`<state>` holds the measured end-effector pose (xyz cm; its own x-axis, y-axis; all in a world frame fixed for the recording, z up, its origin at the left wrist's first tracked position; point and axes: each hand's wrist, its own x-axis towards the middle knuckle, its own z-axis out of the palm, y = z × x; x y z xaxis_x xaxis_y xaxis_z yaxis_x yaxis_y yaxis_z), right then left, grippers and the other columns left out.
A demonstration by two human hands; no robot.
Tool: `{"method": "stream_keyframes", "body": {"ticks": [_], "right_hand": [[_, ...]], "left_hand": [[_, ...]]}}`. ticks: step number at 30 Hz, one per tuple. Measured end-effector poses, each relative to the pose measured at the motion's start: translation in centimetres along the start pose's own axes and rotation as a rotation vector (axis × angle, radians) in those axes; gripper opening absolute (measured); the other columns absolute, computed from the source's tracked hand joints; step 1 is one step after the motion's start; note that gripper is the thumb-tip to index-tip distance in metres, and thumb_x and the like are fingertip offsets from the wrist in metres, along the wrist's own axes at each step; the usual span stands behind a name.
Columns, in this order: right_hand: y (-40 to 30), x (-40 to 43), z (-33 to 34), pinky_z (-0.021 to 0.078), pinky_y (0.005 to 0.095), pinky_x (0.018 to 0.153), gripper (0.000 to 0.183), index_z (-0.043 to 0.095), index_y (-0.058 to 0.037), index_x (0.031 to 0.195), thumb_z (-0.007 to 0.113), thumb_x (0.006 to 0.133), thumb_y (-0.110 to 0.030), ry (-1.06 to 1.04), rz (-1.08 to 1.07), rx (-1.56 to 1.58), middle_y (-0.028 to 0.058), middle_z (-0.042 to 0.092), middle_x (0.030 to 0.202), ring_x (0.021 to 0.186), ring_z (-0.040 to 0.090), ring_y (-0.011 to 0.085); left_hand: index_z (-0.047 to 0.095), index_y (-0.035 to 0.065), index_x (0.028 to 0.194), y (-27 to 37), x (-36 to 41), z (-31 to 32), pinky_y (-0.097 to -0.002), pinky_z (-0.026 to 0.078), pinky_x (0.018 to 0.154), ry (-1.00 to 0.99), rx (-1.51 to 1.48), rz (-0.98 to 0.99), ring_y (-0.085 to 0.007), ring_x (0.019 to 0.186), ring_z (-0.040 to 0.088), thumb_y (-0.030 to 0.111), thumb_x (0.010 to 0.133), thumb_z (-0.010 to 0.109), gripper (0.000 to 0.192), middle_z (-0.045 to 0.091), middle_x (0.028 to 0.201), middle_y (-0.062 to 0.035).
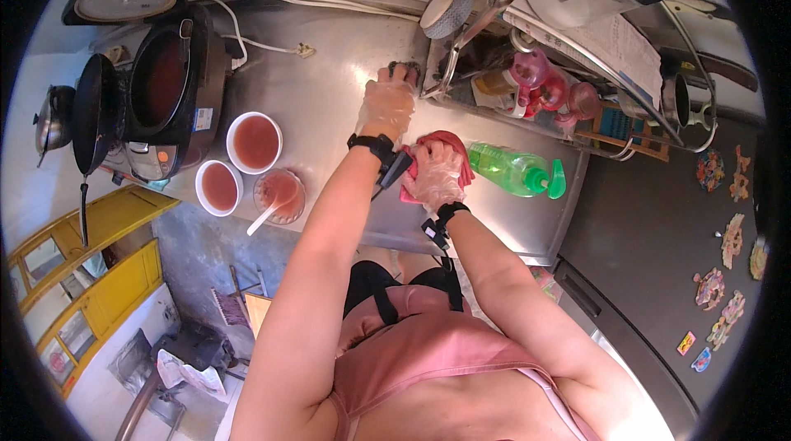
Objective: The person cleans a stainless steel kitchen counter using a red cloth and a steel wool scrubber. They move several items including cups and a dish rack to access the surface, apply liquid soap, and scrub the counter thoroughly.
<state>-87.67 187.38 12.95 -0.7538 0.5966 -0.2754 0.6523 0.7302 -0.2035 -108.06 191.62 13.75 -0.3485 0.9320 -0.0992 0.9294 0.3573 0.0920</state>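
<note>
My left hand (pixel 386 106), in a clear plastic glove, reaches to the back of the stainless steel counter (pixel 321 95). Its fingers grip a dark scouring pad (pixel 406 69) against the surface, beside the rack's foot. Nearer my body, my right hand (pixel 437 174), gloved too, presses on a bunched red cloth (pixel 454 147) and grasps it. A green pump bottle (pixel 510 170) lies on its side just right of the cloth. Both wrists carry black straps with small devices.
Left stand two white bowls (pixel 277 151) (pixel 199 194) of reddish liquid and a glass bowl (pixel 298 209) with a white spoon (pixel 266 217). Beyond are an open electric cooker (pixel 207 89) and a frying pan (pixel 93 113). A metal rack (pixel 454 58) overhangs the right; a plug (pixel 304 50) lies behind.
</note>
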Motion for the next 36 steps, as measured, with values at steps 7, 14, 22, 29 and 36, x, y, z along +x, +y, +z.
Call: {"method": "stream_keyframes", "body": {"ticks": [7,14,22,29,36], "right_hand": [[0.1,0.0,0.3,0.0359,0.0542,0.102,0.060,0.064,-0.0158,0.130,0.069,0.088,-0.058,0.029,0.006,0.013,0.0126,0.054,0.130,0.123,0.048,0.0358],[-0.1,0.0,0.3,0.0362,0.0546,0.100,0.064,0.063,-0.0144,0.131,0.072,0.080,-0.053,0.069,-0.002,0.105,0.0154,0.053,0.128,0.122,0.047,0.0380],[-0.1,-0.3,-0.6,0.0363,0.0523,0.101,0.062,0.063,-0.0168,0.132,0.075,0.081,-0.049,0.002,0.009,0.045,0.0119,0.053,0.130,0.124,0.048,0.0345],[-0.4,-0.1,-0.3,0.0349,0.0533,0.102,0.059,0.067,-0.0149,0.129,0.065,0.091,-0.060,0.077,-0.001,0.096,0.0133,0.055,0.131,0.124,0.048,0.0354],[0.0,-0.1,0.5,0.0345,0.0570,0.103,0.063,0.066,-0.0150,0.131,0.064,0.090,-0.063,0.041,0.005,0.082,0.0148,0.054,0.132,0.123,0.047,0.0382]], "left_hand": [[0.063,0.0145,0.135,0.1,-0.8,-0.2,-0.0422,0.056,0.086,0.096,-0.042,-0.008,-0.0308,0.117,0.059,0.017,0.087,0.066,0.048,0.060,0.131,-0.0058],[0.063,0.0139,0.133,0.2,0.5,-1.3,-0.0435,0.054,0.088,0.137,-0.038,-0.031,-0.0292,0.121,0.058,0.017,0.089,0.064,0.043,0.059,0.132,-0.0070],[0.061,0.0108,0.136,1.2,-2.9,0.7,-0.0467,0.054,0.090,0.144,-0.033,0.038,-0.0322,0.113,0.059,0.016,0.091,0.057,0.046,0.059,0.132,-0.0092],[0.054,0.0088,0.146,-5.7,0.6,2.3,-0.0431,0.045,0.107,0.146,0.070,-0.211,-0.0344,0.124,0.052,0.018,0.091,0.064,0.057,0.053,0.145,-0.0097],[0.065,0.0072,0.132,-12.6,7.8,1.3,-0.0457,0.044,0.110,0.001,0.096,-0.227,-0.0382,0.128,0.052,0.017,0.088,0.069,0.045,0.055,0.145,-0.0121]]}}
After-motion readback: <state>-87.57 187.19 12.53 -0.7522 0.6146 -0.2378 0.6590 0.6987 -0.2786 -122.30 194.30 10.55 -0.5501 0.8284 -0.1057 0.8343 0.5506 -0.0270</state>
